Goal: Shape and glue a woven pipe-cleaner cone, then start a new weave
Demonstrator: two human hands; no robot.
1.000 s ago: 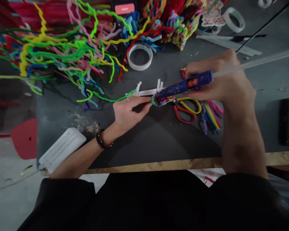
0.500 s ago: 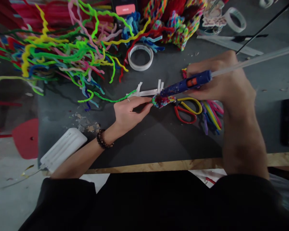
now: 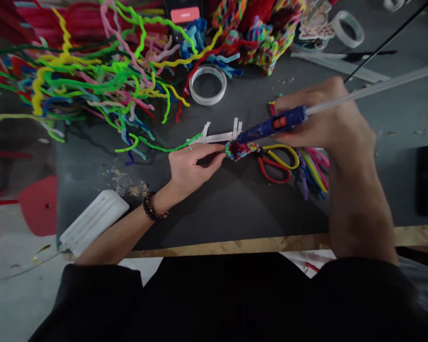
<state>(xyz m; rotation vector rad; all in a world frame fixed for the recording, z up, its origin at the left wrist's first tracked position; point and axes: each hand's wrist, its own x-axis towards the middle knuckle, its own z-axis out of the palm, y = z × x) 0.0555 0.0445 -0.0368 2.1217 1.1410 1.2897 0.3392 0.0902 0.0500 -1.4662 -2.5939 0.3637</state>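
— Starting at the left, what lies on the dark table?

— A white ribbed block at the near left corner; behind it, a big heap of pipe cleaners in green, yellow, pink and red; one green pipe cleaner trails out toward the middle.

— And the left hand?

— Resting on the table, a bead bracelet at the wrist; its fingertips pinch the left end of a small multicoloured pipe-cleaner bundle, which sits at the table's centre, just in front of some white strips; a tape roll lies farther back.

— What touches the bundle from the right?

— The nozzle of a blue glue gun, tilted down onto the bundle's top; a clear glue stick juts from its rear toward the upper right.

— The right hand?

— Closed around the gun's grip; below it lie red-and-yellow scissors, touching a bunch of coloured pipe cleaners; another tape roll sits at the far right.
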